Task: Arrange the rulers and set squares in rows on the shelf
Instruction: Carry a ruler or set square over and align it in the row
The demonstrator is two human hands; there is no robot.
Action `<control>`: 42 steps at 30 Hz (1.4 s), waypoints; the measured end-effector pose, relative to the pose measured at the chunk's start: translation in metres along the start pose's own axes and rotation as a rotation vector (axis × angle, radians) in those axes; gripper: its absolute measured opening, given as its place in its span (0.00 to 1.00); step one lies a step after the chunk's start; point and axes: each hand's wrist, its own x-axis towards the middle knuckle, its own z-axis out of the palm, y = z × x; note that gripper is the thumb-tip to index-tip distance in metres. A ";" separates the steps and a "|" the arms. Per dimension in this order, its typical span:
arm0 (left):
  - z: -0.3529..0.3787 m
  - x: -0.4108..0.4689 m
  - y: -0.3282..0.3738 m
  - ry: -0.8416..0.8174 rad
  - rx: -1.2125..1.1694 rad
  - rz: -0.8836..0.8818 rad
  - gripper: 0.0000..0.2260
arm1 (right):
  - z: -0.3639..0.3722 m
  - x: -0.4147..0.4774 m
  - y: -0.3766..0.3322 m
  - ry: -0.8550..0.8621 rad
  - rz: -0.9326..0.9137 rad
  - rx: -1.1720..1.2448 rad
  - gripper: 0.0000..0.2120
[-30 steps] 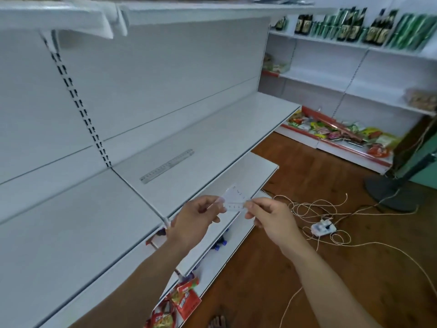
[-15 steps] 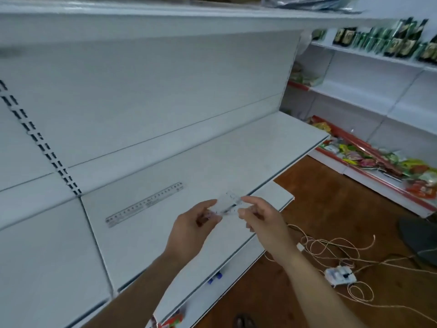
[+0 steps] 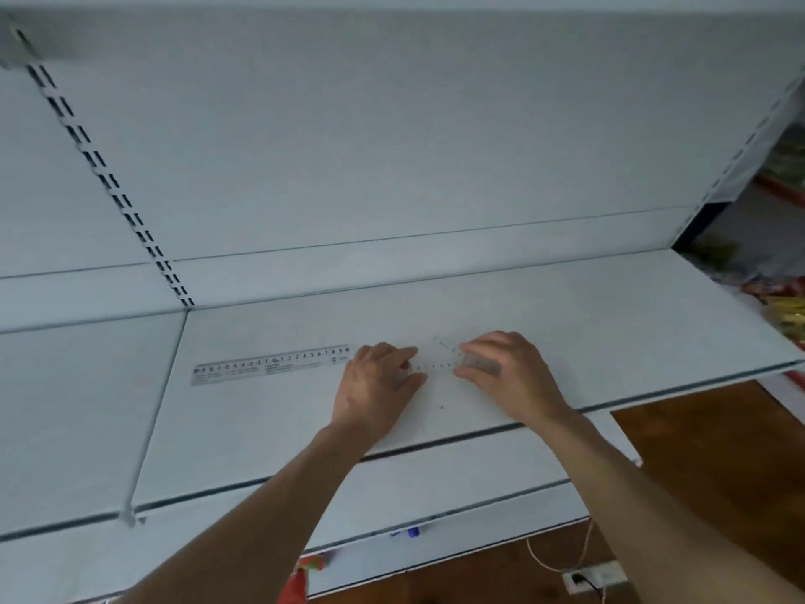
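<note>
Both hands are down at the shelf (image 3: pixel 610 324). Left hand (image 3: pixel 379 381) pinches the left end of a clear set square (image 3: pixel 438 364) between thumb and forefinger; right hand (image 3: pixel 509 372) holds its right end, fingers curled at the edge. Set square sits low over the shelf between the two hands; whether it lies flat cannot be told. Ruler (image 3: pixel 270 366) lies flat on the same shelf, just left of the left hand, parallel to the front edge. Below: lower shelf (image 3: pixel 435 486), wooden floor (image 3: pixel 697 451), power strip (image 3: pixel 594 575).
</note>
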 end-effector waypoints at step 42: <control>-0.027 -0.024 0.001 0.034 -0.088 -0.153 0.15 | 0.008 0.039 -0.008 -0.073 -0.036 -0.021 0.12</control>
